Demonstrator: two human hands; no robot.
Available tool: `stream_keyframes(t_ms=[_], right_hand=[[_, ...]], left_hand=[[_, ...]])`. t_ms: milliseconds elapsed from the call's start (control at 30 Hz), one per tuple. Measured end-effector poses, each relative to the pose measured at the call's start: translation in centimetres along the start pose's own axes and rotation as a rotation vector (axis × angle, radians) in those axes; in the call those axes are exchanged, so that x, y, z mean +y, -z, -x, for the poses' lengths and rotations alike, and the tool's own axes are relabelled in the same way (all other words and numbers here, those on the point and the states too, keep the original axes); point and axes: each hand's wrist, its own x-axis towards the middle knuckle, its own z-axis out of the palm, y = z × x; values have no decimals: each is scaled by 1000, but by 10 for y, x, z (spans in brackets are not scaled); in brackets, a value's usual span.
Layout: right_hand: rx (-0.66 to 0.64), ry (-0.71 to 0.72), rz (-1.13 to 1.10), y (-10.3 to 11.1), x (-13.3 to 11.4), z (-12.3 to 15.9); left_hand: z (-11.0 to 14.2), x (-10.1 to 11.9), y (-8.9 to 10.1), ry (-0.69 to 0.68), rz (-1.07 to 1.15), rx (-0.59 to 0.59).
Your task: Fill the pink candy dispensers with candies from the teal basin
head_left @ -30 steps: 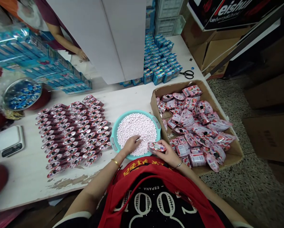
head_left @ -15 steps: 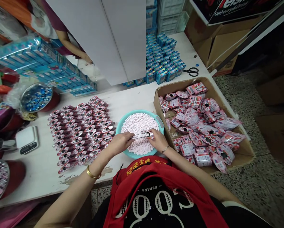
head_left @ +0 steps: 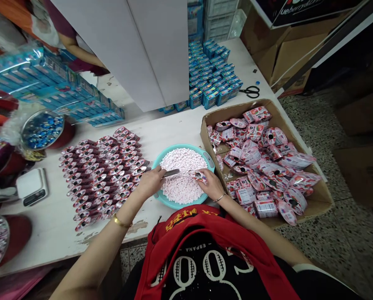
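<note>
Our left hand (head_left: pixel 149 184) pinches a narrow metal scoop (head_left: pixel 170 173) above pale pink mints (head_left: pixel 182 183) in a teal bowl (head_left: pixel 186 146); our right hand (head_left: pixel 212 184) closes around a strawberry-printed case (head_left: pixel 197 176) just beside it.

"ESPANA" on the black shirt (head_left: pixel 189 250), "ueberry" on the black overhead sign (head_left: pixel 305 8)

A narrow silver metal scoop (head_left: pixel 170 173) is gripped in the left hand (head_left: pixel 149 184), its tip held over small pale-pink oval mints (head_left: pixel 183 187) heaped in a round turquoise plastic basin (head_left: pixel 180 146). A small pink-and-red heart-shaped tin (head_left: pixel 197 176) is held above them in the right hand (head_left: pixel 212 184).
</note>
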Motion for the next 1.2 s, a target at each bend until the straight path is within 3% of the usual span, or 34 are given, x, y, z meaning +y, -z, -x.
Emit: stream_keyframes(t_ms=[100, 200, 267, 367, 467, 567, 733, 967, 1100, 1200], right_hand=[[14, -33, -58, 11, 1, 6], [-38, -27, -79, 18, -1, 14], [-89, -8, -84, 20, -3, 20], [-161, 16, -97, 19, -3, 28], [-200, 20, -112, 15, -1, 33], [-197, -2, -97, 8, 1, 31], [-118, -20, -64, -7, 1, 14], [-152, 77, 84, -18, -5, -3], [-166, 88, 132, -18, -6, -1], [-143, 49, 133, -16, -5, 1]], left_hand=[[-22, -10, -55, 9, 166, -45], [-45, 12, -97, -46, 304, 0], [-56, 29, -112, -81, 387, 35], [-62, 42, -118, -127, 475, 65], [-55, 33, -108, -165, 619, 114], [-38, 12, -84, -209, 725, 167], [-2, -6, -29, -288, 562, 132], [19, 31, 25, -195, 33, -18], [20, 51, 37, -175, -114, -25], [22, 48, 37, -146, -97, -17]])
